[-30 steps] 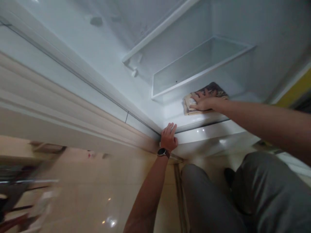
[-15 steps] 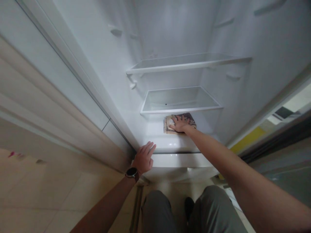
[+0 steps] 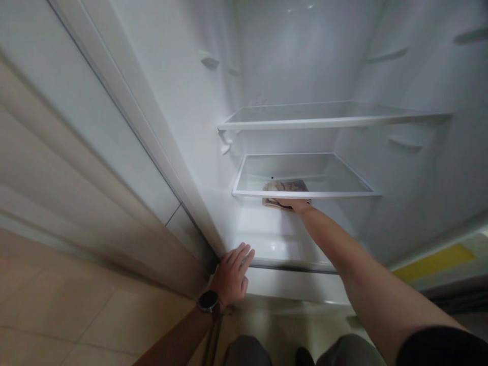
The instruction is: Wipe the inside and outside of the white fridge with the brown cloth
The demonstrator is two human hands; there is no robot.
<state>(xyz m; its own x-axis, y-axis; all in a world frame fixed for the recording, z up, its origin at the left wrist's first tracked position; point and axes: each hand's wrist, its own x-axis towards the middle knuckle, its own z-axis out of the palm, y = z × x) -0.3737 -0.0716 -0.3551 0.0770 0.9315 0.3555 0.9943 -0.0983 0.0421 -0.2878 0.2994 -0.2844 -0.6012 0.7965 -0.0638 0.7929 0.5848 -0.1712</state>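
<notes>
My right hand (image 3: 290, 201) reaches under the lower glass shelf (image 3: 290, 170) of a white refrigerator. It presses a folded brown and beige cloth (image 3: 269, 203) against the compartment's floor (image 3: 259, 229). The shelf's white front rim crosses in front of this hand, and its fingers show dimly through the glass, over the cloth. My left hand (image 3: 232, 274), with a dark watch (image 3: 208, 301) on the wrist, rests at the refrigerator's lower left front edge. Its fingers are extended, with nothing held in them.
Another glass shelf (image 3: 324, 112) spans the interior higher up. Moulded shelf supports (image 3: 209, 61) stick out from the side walls. A pale panel (image 3: 95, 178) stands close on the left, and a yellow strip (image 3: 434, 262) shows at the right. Below are tiled floor (image 3: 57, 310) and my knees (image 3: 247, 351).
My right hand has pushed the cloth farther back, from the front part of the floor to beneath the lower shelf. My left hand stays at the edge. The view has shifted.
</notes>
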